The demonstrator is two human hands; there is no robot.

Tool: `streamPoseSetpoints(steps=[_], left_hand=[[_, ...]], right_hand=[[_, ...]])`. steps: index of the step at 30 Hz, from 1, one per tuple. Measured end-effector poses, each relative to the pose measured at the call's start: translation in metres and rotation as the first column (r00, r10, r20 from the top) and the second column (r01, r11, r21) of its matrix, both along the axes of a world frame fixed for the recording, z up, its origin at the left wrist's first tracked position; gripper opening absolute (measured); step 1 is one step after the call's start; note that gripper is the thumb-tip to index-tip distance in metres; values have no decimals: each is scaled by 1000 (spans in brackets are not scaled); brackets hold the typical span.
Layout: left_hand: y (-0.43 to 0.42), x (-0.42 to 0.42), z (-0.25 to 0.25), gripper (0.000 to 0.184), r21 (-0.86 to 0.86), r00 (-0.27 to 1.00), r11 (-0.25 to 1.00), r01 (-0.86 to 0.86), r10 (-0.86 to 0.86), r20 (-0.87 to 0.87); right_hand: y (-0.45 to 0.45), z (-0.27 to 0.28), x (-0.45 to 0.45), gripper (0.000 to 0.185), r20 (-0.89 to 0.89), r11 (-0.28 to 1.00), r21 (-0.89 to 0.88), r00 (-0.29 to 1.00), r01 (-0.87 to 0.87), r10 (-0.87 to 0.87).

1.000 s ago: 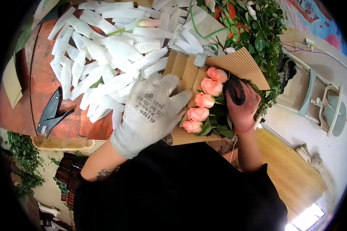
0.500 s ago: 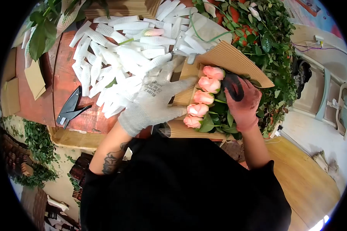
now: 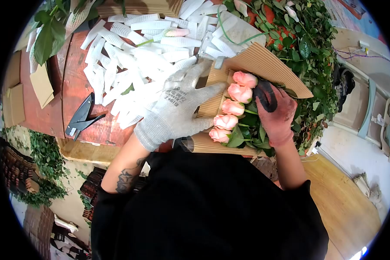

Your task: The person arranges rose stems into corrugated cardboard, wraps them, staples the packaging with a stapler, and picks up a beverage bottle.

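The left hand (image 3: 173,106) wears a pale grey knit glove with dark print on its back. Its fingers are spread wide over the near edge of the ribbed brown cardboard (image 3: 264,67). The right hand (image 3: 276,113) wears a red glove with black on the fingers. Its fingers are curled in by the stems and leaves, and I cannot tell if it grips them.

Five pink roses (image 3: 233,107) lie on the cardboard, between the two hands. They are round and soft, with petals folded tight. They make a slanting row, and their heads point to the left of the view. Their long green stems (image 3: 250,112) run the other way, across to the right. Smooth green leaves (image 3: 235,138) sit by the lower heads.

Past the left hand is a heap of white net foam sleeves (image 3: 134,65). A hard black hand tool (image 3: 80,117) lies on the shiny red table (image 3: 80,65).
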State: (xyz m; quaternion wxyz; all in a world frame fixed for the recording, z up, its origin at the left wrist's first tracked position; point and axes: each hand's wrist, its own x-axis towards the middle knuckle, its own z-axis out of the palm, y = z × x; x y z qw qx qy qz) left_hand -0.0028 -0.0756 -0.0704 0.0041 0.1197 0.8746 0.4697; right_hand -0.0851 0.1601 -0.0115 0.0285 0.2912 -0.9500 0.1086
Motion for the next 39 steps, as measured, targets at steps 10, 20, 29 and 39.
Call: streamPoseSetpoints(steps=[10,20,29,39], left_hand=[[-2,-11,5,71,-16,995,997,76,-75,70],[9,-40,84,44,-187,952,950,248,-275,-132],[16,-58,65,50,-255,929,893,370,-362,78],[12,-48,49,48,-492,915,808,325,-400,-52]], right_hand=[[1,-13,4,26,-249,999,28,968,-34,40],[-3,-4,5,25,-63,996,91,998,-9,15],[6,11,15,25,-18,983,112,988,-148,151],[21,6,23,28,60,923,237,953,-304,298]])
